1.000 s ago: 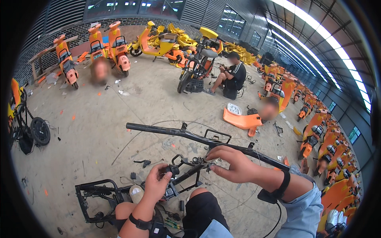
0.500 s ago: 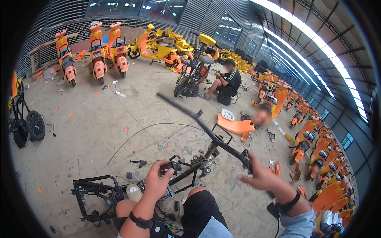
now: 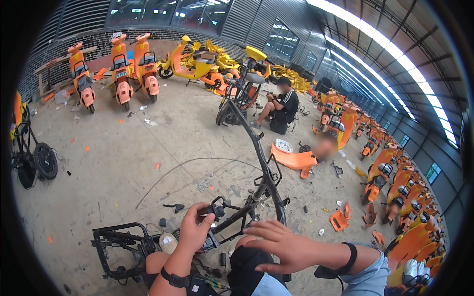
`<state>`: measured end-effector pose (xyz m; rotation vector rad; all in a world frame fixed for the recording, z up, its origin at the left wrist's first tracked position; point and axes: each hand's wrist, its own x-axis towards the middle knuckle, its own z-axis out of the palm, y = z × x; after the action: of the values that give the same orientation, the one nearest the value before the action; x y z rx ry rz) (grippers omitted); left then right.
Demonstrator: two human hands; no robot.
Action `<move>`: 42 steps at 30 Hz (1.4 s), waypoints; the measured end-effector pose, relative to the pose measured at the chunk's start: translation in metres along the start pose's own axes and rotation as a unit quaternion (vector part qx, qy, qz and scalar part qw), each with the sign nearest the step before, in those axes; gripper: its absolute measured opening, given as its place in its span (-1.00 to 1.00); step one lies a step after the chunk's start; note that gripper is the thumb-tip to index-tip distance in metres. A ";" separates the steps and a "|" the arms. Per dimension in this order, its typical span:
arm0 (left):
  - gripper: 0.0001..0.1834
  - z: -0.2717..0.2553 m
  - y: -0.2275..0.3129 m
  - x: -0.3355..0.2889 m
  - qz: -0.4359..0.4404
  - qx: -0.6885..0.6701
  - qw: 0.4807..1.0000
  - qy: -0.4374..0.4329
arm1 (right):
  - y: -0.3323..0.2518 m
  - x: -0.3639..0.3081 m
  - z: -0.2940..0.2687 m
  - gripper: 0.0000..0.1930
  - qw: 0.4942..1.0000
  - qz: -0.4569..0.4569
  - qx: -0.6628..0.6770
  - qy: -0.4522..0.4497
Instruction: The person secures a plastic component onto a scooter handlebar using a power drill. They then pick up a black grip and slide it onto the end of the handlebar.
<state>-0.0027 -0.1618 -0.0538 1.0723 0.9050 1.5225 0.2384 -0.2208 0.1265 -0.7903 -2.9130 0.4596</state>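
Observation:
My left hand (image 3: 195,228) is closed round a small black rounded part (image 3: 216,210), its thumb pressed on top; its exact kind I cannot make out. Just beyond stands a stripped black scooter frame (image 3: 234,215), with its rear rack loop (image 3: 121,227) at lower left. A bare black handlebar (image 3: 261,157) rises from it, slanting from the far middle toward me. My right hand (image 3: 284,246) is near the handlebar's near end, fingers spread and nothing in them. Whether it touches the bar I cannot tell. A brake lever (image 3: 174,207) lies on the floor beyond my left hand.
A long thin cable (image 3: 177,164) curves over the concrete floor. Orange body panels (image 3: 295,158) lie beyond the handlebar. Another person (image 3: 283,104) sits by a partly stripped scooter (image 3: 239,93). Scooters stand in rows at right (image 3: 375,187) and far left (image 3: 121,71). A bare wheel (image 3: 45,161) stands leftmost.
The handlebar has turned, its far end swinging right and its near end coming toward me. My right hand has moved left and down, off the bar's end. My left hand keeps its hold.

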 end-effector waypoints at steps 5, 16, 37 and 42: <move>-0.59 -0.004 -0.005 0.002 0.011 0.002 1.000 0.007 | 0.007 0.042 -0.009 -0.42 0.991 -0.076 0.039 -0.107; -0.62 -0.012 0.005 0.010 -0.008 -0.196 0.973 0.120 | -0.036 0.195 -0.009 -0.64 0.981 0.003 -0.183 0.061; -0.44 -0.045 0.024 0.001 0.201 -0.316 0.922 0.097 | 0.002 0.210 -0.006 -0.63 0.995 -0.038 -0.028 0.089; -0.48 -0.050 0.022 -0.004 0.224 -0.292 0.923 0.113 | -0.002 0.215 -0.002 -0.68 0.995 -0.056 -0.023 0.077</move>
<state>-0.0566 -0.1710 -0.0505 0.6898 0.3025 2.1530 0.0523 -0.1134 0.1307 -0.6337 -2.8150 0.3090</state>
